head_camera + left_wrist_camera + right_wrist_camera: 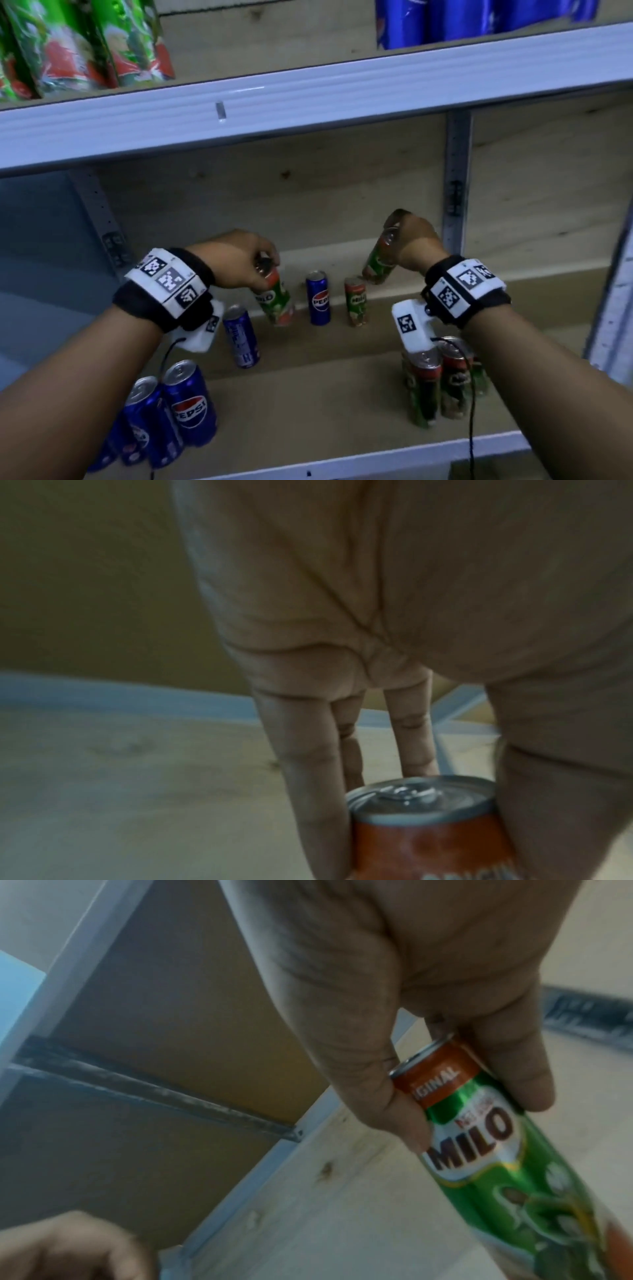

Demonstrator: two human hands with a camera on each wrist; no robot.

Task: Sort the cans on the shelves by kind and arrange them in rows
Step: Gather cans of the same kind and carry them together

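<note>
On the lower shelf (308,387) we grip two Milo cans by their tops: our left hand (236,260) holds one Milo can (275,299) tilted, our right hand (416,245) lifts another Milo can (378,263) clear. Between them stand a Pepsi can (318,298) and a third Milo can (356,301); Pepsi cans (171,411) cluster front left. Only our right wrist view shows the "MILO" lettering sharply.

glossy printed metal milo can (486,1139) with a shiny bare silver lid (419,799); matt pale wood-grain shelf board (308,387) beneath it, edged by smooth grey-painted metal rail (308,99).
</note>
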